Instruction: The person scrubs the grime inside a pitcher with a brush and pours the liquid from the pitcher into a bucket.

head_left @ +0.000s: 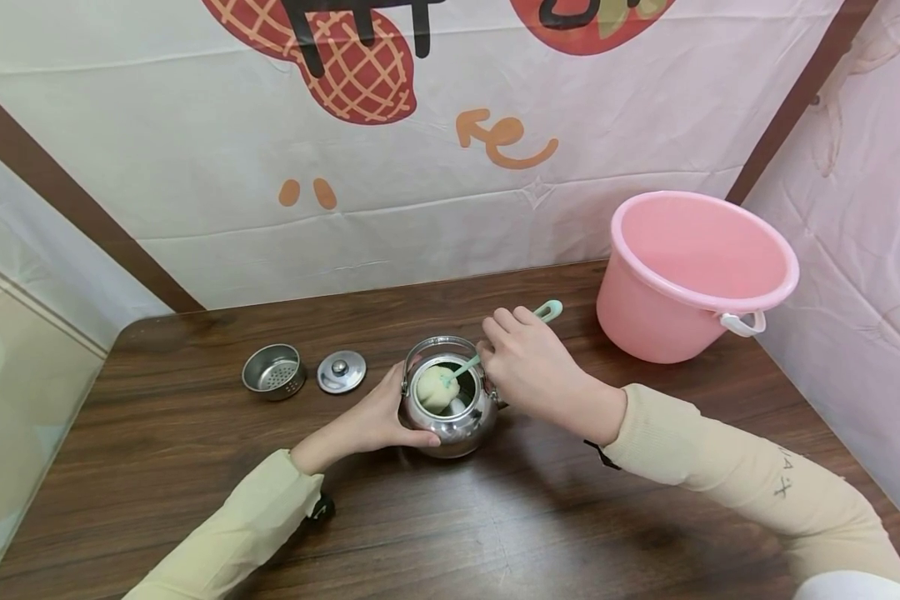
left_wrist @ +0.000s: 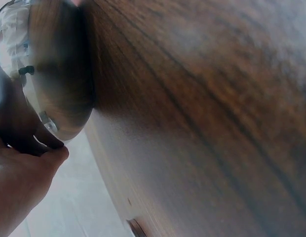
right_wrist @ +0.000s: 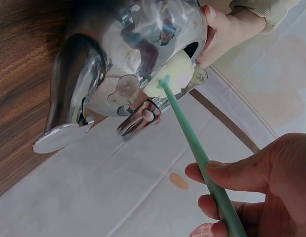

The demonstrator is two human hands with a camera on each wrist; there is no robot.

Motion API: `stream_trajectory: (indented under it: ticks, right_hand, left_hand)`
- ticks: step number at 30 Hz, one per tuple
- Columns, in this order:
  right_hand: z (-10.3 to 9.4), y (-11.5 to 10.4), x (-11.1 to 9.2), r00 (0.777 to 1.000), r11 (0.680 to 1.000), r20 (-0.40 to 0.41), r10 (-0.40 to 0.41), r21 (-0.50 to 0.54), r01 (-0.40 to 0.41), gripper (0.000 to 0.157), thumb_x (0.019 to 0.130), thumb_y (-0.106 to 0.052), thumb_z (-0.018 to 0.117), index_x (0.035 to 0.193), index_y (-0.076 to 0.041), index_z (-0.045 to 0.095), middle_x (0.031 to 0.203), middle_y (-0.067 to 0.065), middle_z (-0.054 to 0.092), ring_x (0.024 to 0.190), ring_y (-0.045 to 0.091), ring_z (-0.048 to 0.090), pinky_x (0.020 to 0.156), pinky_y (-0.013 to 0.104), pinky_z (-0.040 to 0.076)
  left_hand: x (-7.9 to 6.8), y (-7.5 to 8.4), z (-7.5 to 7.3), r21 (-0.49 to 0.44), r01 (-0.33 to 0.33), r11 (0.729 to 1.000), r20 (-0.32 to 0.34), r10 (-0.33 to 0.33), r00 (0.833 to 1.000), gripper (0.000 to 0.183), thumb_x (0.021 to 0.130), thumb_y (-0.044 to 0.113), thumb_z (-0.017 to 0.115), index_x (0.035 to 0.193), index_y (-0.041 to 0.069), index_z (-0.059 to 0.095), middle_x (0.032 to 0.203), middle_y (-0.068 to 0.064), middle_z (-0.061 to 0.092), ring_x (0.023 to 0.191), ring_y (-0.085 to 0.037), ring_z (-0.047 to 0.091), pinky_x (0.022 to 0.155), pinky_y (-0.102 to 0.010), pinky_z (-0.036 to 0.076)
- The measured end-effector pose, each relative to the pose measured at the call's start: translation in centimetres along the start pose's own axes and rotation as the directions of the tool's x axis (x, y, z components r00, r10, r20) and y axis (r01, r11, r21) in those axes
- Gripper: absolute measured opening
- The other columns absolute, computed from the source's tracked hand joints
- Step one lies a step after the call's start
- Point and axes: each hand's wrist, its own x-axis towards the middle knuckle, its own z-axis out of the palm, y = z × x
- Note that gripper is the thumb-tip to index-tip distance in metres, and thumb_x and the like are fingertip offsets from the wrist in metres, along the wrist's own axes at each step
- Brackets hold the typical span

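Observation:
A shiny metal teapot (head_left: pixel 457 429) stands lidless on the table, its wire handle raised. My left hand (head_left: pixel 381 414) grips its left side, thumb across the near front and fingers round the far side. In the right wrist view the spout (right_wrist: pixel 76 84) points toward the camera. My right hand (head_left: pixel 528 362) holds a sponge brush by its green handle (right_wrist: pixel 192 143), thumb and fingers wrapped round it. The pale sponge head (head_left: pixel 437 388) sits in the teapot's mouth, and its lower part is hidden inside.
Left of the teapot lie its round lid (head_left: pixel 341 372) with a knob and a perforated metal strainer (head_left: pixel 273 372). A pink bucket (head_left: pixel 660 308) with a white handle stands at the back right. The wooden table (head_left: pixel 330 533) ends at a printed cloth wall (head_left: pixel 450 225).

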Motion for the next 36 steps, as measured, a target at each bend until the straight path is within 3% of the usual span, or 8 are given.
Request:
stream_trajectory:
  ticks: [16, 26, 36]
  right_hand:
    - [-1.1, -0.3, -0.7, 0.999, 1.000, -0.024, -0.021, 0.013, 0.022, 0.012, 0.071, -0.007, 0.053, 0.064, -0.010, 0.063, 0.067, 0.003, 0.046, 0.068, 0.023, 0.041, 0.062, 0.030, 0.032]
    - [-1.6, 0.0, -1.2, 1.000, 1.000, 0.005, -0.008, 0.025, 0.008, 0.008, 0.066, -0.011, 0.060, 0.070, -0.010, 0.067, 0.069, 0.003, 0.047, 0.069, 0.023, 0.041, 0.062, 0.031, 0.032]
    - [-1.8, 0.1, -1.2, 1.000, 0.999, 0.023, 0.018, 0.031, -0.018, 0.006, 0.066, -0.010, 0.060, 0.061, -0.008, 0.063, 0.067, 0.004, 0.048, 0.067, 0.023, 0.041, 0.062, 0.032, 0.033]
  left_hand:
    - [0.0, -0.1, 0.0, -0.003, 0.023, 1.000, 0.013, -0.022, 1.000, 0.111, 0.060, 0.036, 0.084, 0.138, -0.006, 0.018, 0.136, -0.024, 0.031, 0.126, -0.034, 0.033, 0.101, -0.048, 0.031]
    - [0.1, 0.0, 0.0, 0.013, 0.009, 1.000, 0.001, -0.009, 1.000, 0.112, 0.059, 0.037, 0.084, 0.138, -0.008, 0.019, 0.135, -0.025, 0.032, 0.125, -0.035, 0.034, 0.102, -0.048, 0.030]
    - [0.1, -0.1, 0.0, 0.008, 0.006, 1.000, 0.003, -0.006, 1.000, 0.112, 0.058, 0.037, 0.084, 0.138, -0.006, 0.019, 0.135, -0.025, 0.032, 0.126, -0.034, 0.033, 0.102, -0.048, 0.030]
